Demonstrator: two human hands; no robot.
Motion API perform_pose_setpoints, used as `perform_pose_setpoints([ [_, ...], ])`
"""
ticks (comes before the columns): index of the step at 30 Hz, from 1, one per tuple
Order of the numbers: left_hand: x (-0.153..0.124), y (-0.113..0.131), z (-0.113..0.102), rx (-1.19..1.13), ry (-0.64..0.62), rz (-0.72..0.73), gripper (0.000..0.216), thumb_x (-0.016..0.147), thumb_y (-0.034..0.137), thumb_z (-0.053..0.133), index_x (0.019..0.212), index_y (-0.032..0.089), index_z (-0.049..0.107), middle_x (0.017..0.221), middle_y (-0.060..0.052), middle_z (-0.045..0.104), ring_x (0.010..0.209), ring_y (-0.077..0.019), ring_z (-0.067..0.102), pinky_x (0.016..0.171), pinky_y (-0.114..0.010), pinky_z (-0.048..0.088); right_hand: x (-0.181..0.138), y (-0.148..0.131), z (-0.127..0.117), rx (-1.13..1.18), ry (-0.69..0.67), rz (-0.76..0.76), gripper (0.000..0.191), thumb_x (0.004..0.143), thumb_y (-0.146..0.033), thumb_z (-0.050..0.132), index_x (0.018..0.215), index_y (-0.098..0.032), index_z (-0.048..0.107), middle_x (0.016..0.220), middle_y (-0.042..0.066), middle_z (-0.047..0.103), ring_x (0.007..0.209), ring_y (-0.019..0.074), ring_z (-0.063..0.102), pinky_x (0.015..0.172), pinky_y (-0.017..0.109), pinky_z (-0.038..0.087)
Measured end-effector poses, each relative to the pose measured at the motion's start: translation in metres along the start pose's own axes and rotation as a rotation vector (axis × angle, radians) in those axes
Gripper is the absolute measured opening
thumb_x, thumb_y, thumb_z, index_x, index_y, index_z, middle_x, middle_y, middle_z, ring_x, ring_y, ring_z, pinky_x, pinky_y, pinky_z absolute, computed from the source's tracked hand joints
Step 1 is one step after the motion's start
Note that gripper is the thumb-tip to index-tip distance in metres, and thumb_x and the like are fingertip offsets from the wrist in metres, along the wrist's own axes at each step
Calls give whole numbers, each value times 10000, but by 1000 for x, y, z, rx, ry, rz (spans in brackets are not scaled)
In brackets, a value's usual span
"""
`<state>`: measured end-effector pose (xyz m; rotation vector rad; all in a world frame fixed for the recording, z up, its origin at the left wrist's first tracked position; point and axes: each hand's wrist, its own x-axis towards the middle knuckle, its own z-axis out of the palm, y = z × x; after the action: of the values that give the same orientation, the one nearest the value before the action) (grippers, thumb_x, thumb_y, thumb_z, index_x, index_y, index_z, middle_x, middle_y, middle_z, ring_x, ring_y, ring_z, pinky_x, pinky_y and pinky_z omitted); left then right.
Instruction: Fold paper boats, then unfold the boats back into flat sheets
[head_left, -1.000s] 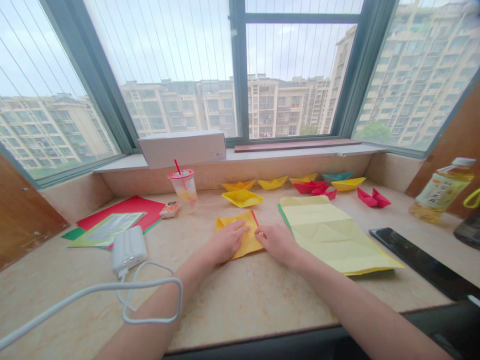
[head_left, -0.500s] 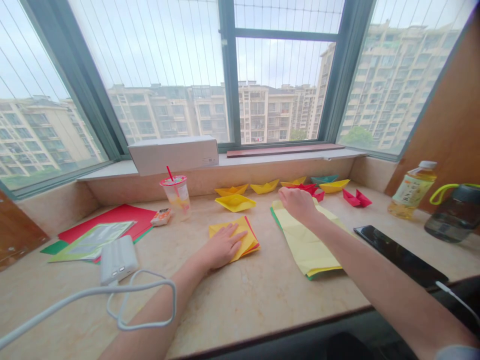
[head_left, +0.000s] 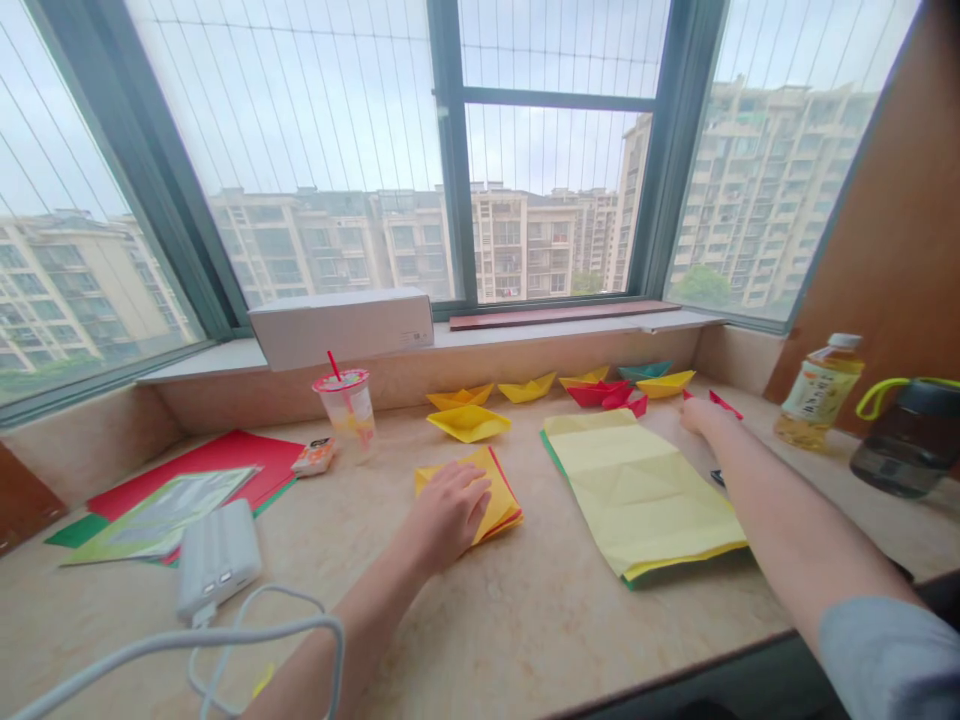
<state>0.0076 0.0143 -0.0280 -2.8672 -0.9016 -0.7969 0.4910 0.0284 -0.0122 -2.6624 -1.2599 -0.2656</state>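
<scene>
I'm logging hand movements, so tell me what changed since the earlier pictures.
The right hand let go of the folded yellow paper and moved forward and right to the rightmost red paper boat; any grip is unclear. The left hand stays on the folded yellow paper; the cup and yellow boats stay put.

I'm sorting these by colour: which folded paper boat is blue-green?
The blue-green folded paper boat at the back, just behind the rightmost yellow folded paper boat; the others are red or yellow-to-orange.
</scene>
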Motion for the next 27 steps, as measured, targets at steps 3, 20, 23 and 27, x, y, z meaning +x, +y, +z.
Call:
perform_pose_setpoints([
  [3,1,1,-3,21,-12,2,263,958,220,439,947,203,702,1074,-97,710,1039,-262,629,991,-464,463,7,10,8,37,-132,107,268,947,-246,549,1074,-62,696,1122,257,635,1074,315,636,862,452,497],
  [20,1,1,15,-503,147,-333,499,931,477,500,1324,175,565,1295,-152,633,1222,-299,568,1053,-480,416,-137,-167,-45,1359,-95,-653,311,814,-403,688,1032,-183,717,1044,79,745,951,224,696,869,348,545],
  [23,4,-2,12,-938,201,-433,631,886,631,499,1315,173,570,1248,-150,660,1136,-291,621,954,-432,489,-198,-203,-45,1658,-341,-715,275,798,-422,700,962,-202,719,921,56,750,859,217,704,807,372,574],
  [27,7,-2,5,-1402,235,-546,703,830,718,511,1199,132,629,1080,-163,714,986,-276,678,806,-365,534,-226,-212,-36,1716,-242,-697,208,801,-392,705,902,-211,726,906,46,733,861,201,682,818,350,554],
])
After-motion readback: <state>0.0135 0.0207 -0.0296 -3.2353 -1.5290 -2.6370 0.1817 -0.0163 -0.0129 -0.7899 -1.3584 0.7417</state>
